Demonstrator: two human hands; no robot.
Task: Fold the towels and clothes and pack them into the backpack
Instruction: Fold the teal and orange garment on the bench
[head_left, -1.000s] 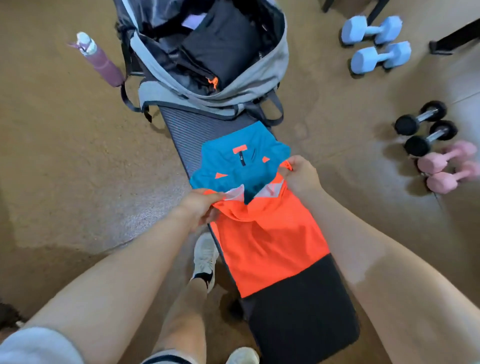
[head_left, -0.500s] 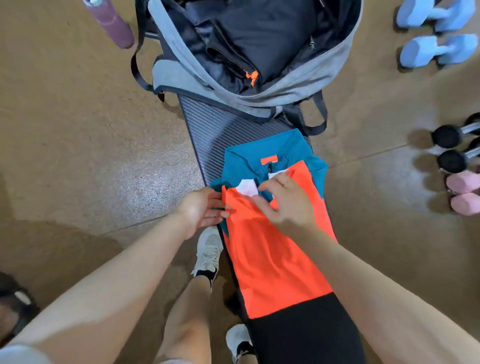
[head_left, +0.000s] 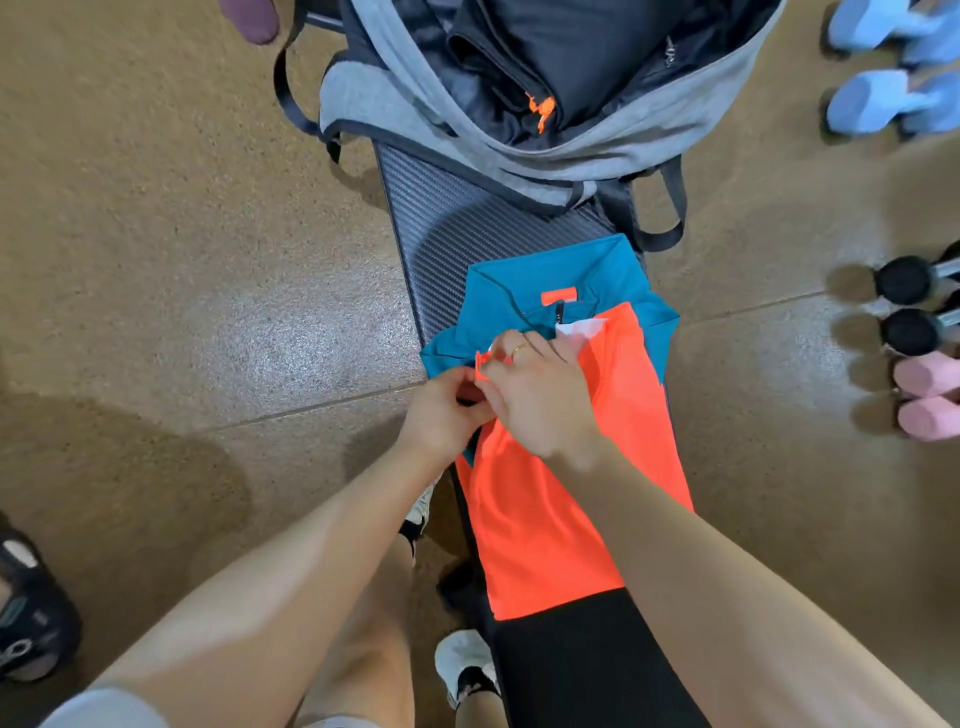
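Orange-and-teal shirt (head_left: 566, 457) lies flat along a dark bench (head_left: 457, 218), centre of frame; teal collar end toward the top, orange body running down to a black part at lower centre. A small white patch shows near the collar, just right of the hands.

Both hands meet at the shirt's left edge, mid-frame. Left hand (head_left: 441, 410): fingers curled, pinching the orange fabric edge. Right hand (head_left: 540, 389): reaches across the cloth, fingers bent, pinching the same bit of edge; gold ring on one finger.

Grey backpack (head_left: 467, 119) stands open at the bench's far end, top centre, dark folded clothing (head_left: 571, 47) inside.

Floor tan. Blue dumbbells (head_left: 883, 98) upper right; black dumbbells (head_left: 904, 306) and pink dumbbells (head_left: 927, 395) along the right edge. Purple bottle (head_left: 249, 18) cut off at the upper left.
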